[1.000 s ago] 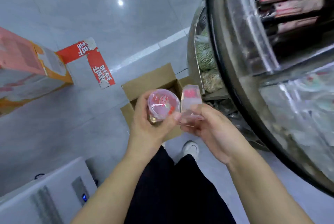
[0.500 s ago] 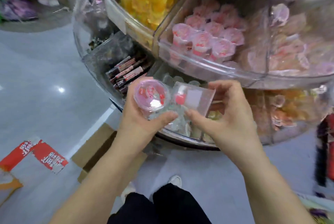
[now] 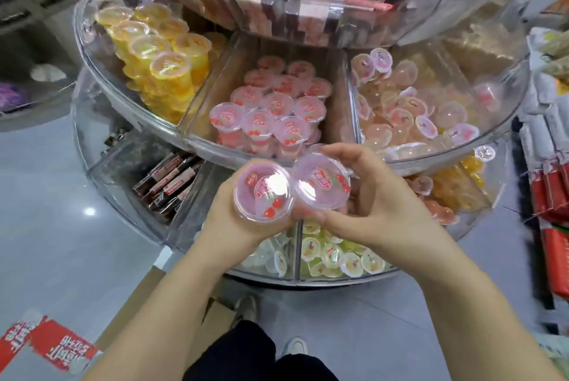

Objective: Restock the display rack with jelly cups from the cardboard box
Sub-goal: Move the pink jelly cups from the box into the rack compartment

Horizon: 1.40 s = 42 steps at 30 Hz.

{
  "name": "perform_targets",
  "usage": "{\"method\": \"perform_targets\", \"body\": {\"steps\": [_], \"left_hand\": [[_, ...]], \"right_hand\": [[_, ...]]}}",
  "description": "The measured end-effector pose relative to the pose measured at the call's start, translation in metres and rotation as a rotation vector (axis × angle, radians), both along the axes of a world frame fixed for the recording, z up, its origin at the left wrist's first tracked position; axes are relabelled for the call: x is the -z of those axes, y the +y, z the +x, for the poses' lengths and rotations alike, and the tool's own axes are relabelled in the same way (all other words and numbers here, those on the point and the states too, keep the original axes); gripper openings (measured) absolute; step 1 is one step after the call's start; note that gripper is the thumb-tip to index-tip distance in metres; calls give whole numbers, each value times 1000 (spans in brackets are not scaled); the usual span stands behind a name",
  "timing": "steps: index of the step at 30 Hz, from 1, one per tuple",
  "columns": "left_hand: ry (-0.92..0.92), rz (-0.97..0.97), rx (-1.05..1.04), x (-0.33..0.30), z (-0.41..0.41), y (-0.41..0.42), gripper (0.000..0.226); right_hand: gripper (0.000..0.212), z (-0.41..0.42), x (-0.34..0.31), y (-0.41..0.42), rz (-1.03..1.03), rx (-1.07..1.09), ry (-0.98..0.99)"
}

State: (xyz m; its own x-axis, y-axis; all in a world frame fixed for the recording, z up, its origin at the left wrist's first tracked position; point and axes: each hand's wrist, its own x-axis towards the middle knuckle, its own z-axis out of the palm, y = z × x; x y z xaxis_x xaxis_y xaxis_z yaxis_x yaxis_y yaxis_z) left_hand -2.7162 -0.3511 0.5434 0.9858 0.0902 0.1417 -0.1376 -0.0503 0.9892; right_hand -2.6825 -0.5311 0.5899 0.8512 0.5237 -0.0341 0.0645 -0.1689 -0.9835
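Left hand [image 3: 237, 223] gripping one pink cup [image 3: 264, 193], right hand [image 3: 372, 202] gripping another [image 3: 321, 181], touching, rack [image 3: 197, 142] just beyond the hands

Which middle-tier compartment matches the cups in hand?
The centre compartment: its pink cherry-lid cups match; the left holds yellow cups, the right loose mixed ones.

No readable text: blurred red print on the jelly cup lids [image 3: 264, 188] and floor tape [image 3: 46, 343].

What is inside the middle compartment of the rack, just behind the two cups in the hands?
The middle compartment holds upright pink jelly cups, red fruit on their lids. Lower layers and its floor are covered.
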Motion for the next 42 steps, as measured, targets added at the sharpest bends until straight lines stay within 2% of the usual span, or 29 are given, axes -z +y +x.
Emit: {"method": "perform_targets", "body": {"steps": [3, 6, 9, 12, 13, 15, 17, 20, 23, 26, 29, 32, 35, 38, 42], "left_hand": [[58, 19, 127, -8, 20, 11, 40], [23, 59, 176, -17, 38, 15, 40], [-19, 101, 185, -19, 54, 17, 42], [-15, 110, 182, -16, 69, 24, 40], [-11, 107, 196, -16, 74, 27, 39], [-15, 129, 253, -16, 82, 31, 37], [-21, 177, 264, -16, 91, 35, 35], [-17, 169, 145, -15, 107, 45, 34], [45, 61, 135, -12, 119, 54, 35], [36, 130, 176, -7, 126, 60, 40], [41, 93, 240, -6, 128, 60, 40], [21, 163, 236, -6, 130, 58, 41], [41, 198, 197, -3, 132, 57, 44], [41, 191, 164, -2, 133, 58, 45], [22, 153, 143, -3, 135, 61, 49]], "right_hand": [[59, 14, -6, 3, -16, -11, 0], [52, 23, -4, 15, -132, 206, -134], [56, 29, 1, 26, -168, 355, -81], [63, 39, 0, 25, -112, 231, 31], [66, 44, -2, 22, -154, 180, 19], [63, 55, -6, 19, -317, 149, -108], [52, 67, -11, 16, -430, 242, -261], [53, 86, -18, 10, -656, 363, -458], [60, 103, -14, 10, -907, 266, -559], [64, 113, 0, 20, -1124, 126, -628], [70, 117, 14, 25, -1287, 69, -640], [73, 116, 21, 22, -1332, 43, -641], [70, 118, 20, 17, -1261, 21, -629], [66, 120, 16, 18, -1278, 24, -651], [73, 119, 19, 19, -1304, 3, -668]]}}
